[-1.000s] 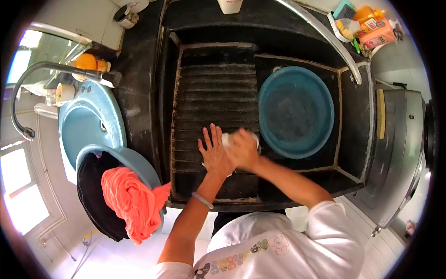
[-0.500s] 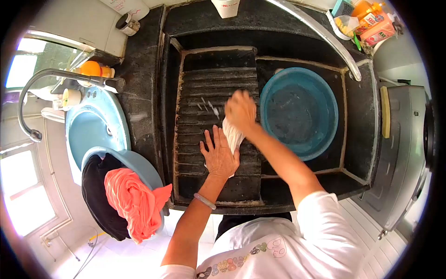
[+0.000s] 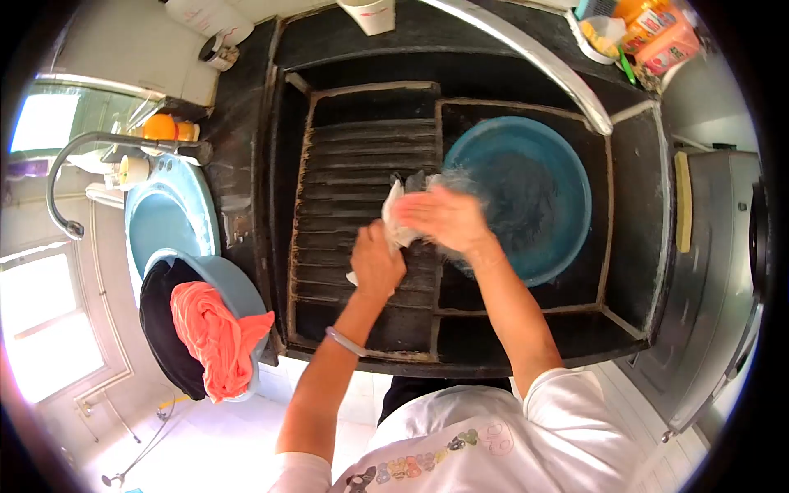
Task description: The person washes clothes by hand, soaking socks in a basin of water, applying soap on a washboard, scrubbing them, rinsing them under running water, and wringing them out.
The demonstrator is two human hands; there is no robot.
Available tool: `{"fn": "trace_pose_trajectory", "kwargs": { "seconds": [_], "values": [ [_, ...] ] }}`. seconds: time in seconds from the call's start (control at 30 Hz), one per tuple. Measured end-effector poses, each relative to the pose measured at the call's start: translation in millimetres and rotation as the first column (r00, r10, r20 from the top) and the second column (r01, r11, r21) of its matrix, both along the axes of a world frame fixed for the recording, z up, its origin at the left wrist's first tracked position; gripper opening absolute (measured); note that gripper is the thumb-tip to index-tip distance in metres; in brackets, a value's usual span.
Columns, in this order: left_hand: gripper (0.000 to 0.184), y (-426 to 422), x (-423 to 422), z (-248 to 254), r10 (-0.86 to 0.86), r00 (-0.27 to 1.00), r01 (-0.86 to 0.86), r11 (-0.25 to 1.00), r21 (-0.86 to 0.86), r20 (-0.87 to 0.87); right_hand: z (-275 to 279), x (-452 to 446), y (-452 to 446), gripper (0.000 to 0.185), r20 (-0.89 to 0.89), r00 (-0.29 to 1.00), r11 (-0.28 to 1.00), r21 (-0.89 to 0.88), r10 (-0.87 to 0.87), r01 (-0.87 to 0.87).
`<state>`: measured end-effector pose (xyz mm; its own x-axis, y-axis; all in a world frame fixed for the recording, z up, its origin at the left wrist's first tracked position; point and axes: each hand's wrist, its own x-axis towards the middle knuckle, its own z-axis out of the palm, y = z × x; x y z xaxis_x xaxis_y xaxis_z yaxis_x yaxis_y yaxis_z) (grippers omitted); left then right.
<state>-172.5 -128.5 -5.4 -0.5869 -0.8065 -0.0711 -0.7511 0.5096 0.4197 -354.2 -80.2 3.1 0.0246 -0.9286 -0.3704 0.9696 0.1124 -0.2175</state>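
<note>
Left hand [image 3: 378, 264]: fingers curled around white cloth [image 3: 394, 205] | Right hand [image 3: 448, 220]: blurred, fingers outstretched flat over the cloth | Cloth: at ridged washboard's [image 3: 349, 177] right edge | Blue plastic basin [image 3: 582, 197]: just beyond that edge, water splashing at its rim

The left hand [image 3: 379, 263] is curled around a white cloth [image 3: 393, 202] on the ridged washboard [image 3: 341, 168], the blurred right hand [image 3: 445, 218] stretches flat over it near a blue basin [image 3: 582, 205], and a bucket [image 3: 238, 283] at left holds coral and black clothes [image 3: 210, 333].
</note>
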Motion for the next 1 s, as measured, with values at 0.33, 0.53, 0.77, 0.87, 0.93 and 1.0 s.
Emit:
{"fn": "trace_pose_trajectory", "kwargs": {
  "seconds": [0.33,0.53,0.77,0.87,0.93,1.0],
  "values": [
    [0.066,18.5,9.5,42.5,-0.144,0.98,0.134,0.988,0.077,0.14,-97.1,-72.4,80.4,0.036,-0.562,0.801,0.822,0.345,-0.205,0.453],
    [0.059,9.9,5.6,24.2,0.002,0.999,-0.011,0.98,0.197,0.043,9.4,9.4,-29.6,0.028,-0.766,0.642,0.986,0.132,0.037,0.101],
    [0.075,4.9,28.9,6.5,-0.027,0.981,0.02,0.999,0.037,0.192,-27.1,79.4,-7.4,0.038,-0.951,-0.295,0.977,-0.141,-0.089,0.162],
    [0.081,-0.2,31.3,-2.5,-0.167,0.94,0.177,0.984,-0.005,0.297,-22.2,100.7,-24.3,0.023,-0.928,-0.365,0.985,-0.124,-0.073,0.119],
    [0.082,-1.2,24.0,-3.7,-0.071,0.959,0.071,0.997,0.009,0.275,-34.1,69.7,-104.1,0.018,-0.828,-0.488,0.96,0.255,0.278,0.115],
    [0.081,-6.2,26.5,-5.7,-0.073,0.965,0.071,0.997,0.014,0.25,-48.2,68.1,-130.1,0.018,-0.804,-0.593,0.996,-0.018,0.041,0.093]
  ]
}}
